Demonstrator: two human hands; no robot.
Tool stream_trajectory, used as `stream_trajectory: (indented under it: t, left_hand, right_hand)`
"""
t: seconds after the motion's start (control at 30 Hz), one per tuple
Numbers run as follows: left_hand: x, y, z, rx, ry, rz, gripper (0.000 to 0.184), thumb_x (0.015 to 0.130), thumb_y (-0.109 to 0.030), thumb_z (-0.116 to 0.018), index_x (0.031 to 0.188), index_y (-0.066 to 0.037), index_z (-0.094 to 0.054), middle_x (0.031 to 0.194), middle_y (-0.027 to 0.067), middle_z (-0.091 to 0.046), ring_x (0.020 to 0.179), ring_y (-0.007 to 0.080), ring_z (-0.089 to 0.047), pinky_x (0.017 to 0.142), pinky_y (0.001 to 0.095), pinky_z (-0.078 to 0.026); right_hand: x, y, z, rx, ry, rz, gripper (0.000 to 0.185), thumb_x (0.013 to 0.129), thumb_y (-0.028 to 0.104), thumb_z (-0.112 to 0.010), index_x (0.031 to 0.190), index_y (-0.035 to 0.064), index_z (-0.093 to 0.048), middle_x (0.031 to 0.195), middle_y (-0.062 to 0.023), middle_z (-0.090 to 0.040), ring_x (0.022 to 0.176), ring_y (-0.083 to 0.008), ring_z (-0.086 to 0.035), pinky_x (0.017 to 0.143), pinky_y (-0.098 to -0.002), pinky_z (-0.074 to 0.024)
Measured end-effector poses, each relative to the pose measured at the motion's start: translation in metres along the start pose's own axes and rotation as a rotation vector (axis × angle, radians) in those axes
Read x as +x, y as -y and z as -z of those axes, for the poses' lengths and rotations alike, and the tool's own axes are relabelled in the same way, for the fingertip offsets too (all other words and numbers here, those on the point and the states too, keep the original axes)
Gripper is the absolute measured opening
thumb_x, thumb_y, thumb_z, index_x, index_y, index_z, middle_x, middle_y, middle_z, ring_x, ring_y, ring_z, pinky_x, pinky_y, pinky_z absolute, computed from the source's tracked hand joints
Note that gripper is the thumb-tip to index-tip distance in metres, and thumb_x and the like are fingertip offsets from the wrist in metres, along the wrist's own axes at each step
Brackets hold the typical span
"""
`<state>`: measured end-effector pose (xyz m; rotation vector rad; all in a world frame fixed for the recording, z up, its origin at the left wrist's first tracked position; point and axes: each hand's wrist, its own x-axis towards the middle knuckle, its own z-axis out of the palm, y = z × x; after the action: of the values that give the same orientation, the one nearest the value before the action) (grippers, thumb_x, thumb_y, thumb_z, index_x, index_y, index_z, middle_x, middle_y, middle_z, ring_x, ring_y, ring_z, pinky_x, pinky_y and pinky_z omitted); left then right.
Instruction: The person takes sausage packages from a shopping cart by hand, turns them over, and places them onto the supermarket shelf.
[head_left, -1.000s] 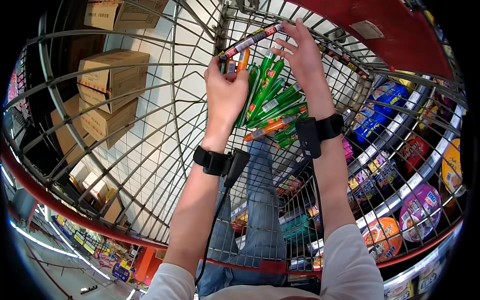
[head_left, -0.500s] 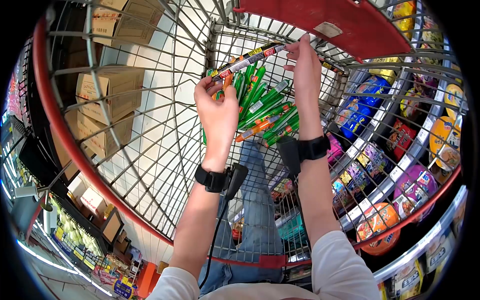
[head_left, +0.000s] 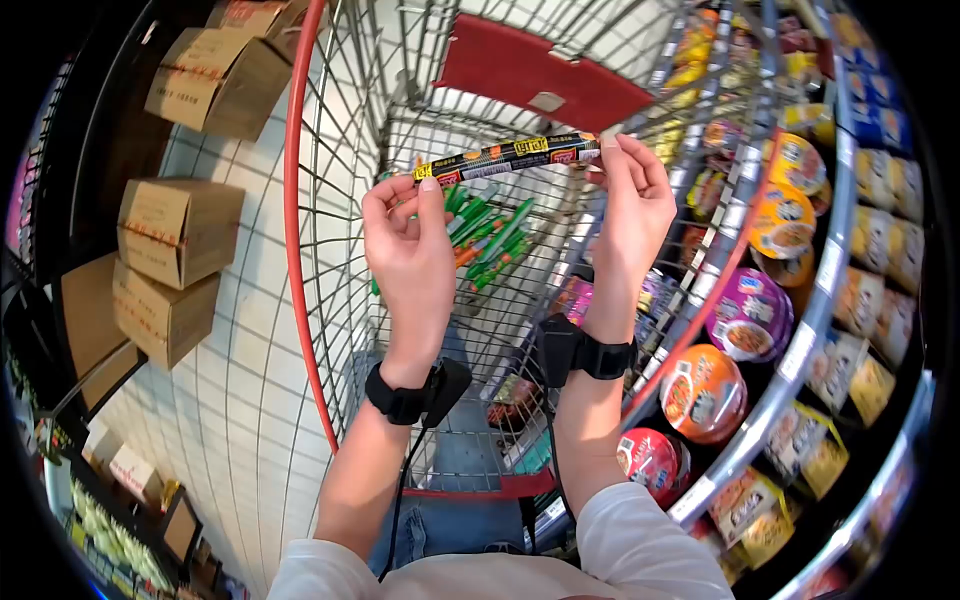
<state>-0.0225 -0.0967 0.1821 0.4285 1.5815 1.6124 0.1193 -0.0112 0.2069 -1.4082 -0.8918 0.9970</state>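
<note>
A slim black-and-yellow stick (head_left: 507, 158) spans the space above a shopping cart (head_left: 295, 200), its long axis running left to right, the right end slightly farther. The left hand (head_left: 405, 255) pinches the left end in its fingers; the right hand (head_left: 637, 210) grips the other, neither hand nearer. Green sticks (head_left: 490, 235), seemingly wrapped snacks, lie in the basket below. Cartons (head_left: 180, 225) stand left, noodle bowls (head_left: 750, 315) right.
</note>
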Motion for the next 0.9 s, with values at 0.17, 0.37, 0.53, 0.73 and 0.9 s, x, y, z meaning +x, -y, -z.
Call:
stream_trajectory:
  t: [0.17, 0.37, 0.53, 0.73, 0.9]
  left_hand:
    - [-0.043, -0.065, 0.013, -0.109, 0.177, 0.03, 0.022, 0.096, -0.014, -0.058, 0.107, 0.002, -0.049, 0.095, 0.0098, -0.063, 0.08, 0.0126, -0.063, 0.074, 0.0242, -0.048]
    - [-0.082, -0.155, 0.055, -0.214, 0.35, -0.081, 0.017, 0.097, -0.011, -0.055, 0.104, 0.003, -0.049, 0.097, 0.0109, -0.061, 0.087, 0.0142, -0.064, 0.074, 0.0238, -0.051]
    - [-0.106, -0.222, 0.094, -0.283, 0.533, -0.222, 0.032, 0.097, -0.011, -0.056, 0.12, 0.01, -0.05, 0.098, 0.0118, -0.062, 0.085, 0.015, -0.065, 0.074, 0.0272, -0.056]
    - [-0.148, -0.299, 0.131, -0.299, 0.679, -0.272, 0.026, 0.096, -0.009, -0.057, 0.114, 0.009, -0.054, 0.098, 0.0136, -0.065, 0.085, 0.0165, -0.066, 0.075, 0.0278, -0.056]
    - [-0.19, -0.348, 0.148, -0.47, 0.788, -0.298, 0.025, 0.092, -0.001, -0.06, 0.115, 0.008, -0.053, 0.094, 0.0117, -0.063, 0.083, 0.0159, -0.065, 0.075, 0.0257, -0.054]
  right_hand:
    - [-0.057, 0.089, 0.022, 0.087, -0.095, 0.182, 0.018, 0.086, 0.002, -0.068, 0.1, -0.0056, -0.06, 0.088, -0.0099, -0.066, 0.076, -0.0119, -0.063, 0.063, -0.0262, -0.0562]
    - [-0.149, 0.184, 0.039, 0.078, -0.185, 0.322, 0.017, 0.088, 0.001, -0.066, 0.102, -0.0045, -0.059, 0.089, -0.0097, -0.066, 0.074, -0.0142, -0.065, 0.068, -0.0276, -0.0574]
    - [-0.226, 0.248, 0.046, 0.092, -0.242, 0.431, 0.016, 0.088, 0.001, -0.067, 0.101, -0.0037, -0.059, 0.091, -0.0112, -0.066, 0.076, -0.0157, -0.067, 0.07, -0.0279, -0.0569]
    - [-0.303, 0.32, 0.051, 0.148, -0.311, 0.574, 0.016, 0.088, 0.0, -0.067, 0.101, -0.0048, -0.06, 0.092, -0.0112, -0.066, 0.079, -0.015, -0.067, 0.072, -0.0283, -0.0582]
    - [-0.36, 0.374, 0.06, 0.203, -0.366, 0.62, 0.024, 0.089, 0.007, -0.068, 0.108, -0.0057, -0.064, 0.1, -0.0121, -0.069, 0.086, -0.0136, -0.067, 0.077, -0.0261, -0.0573]
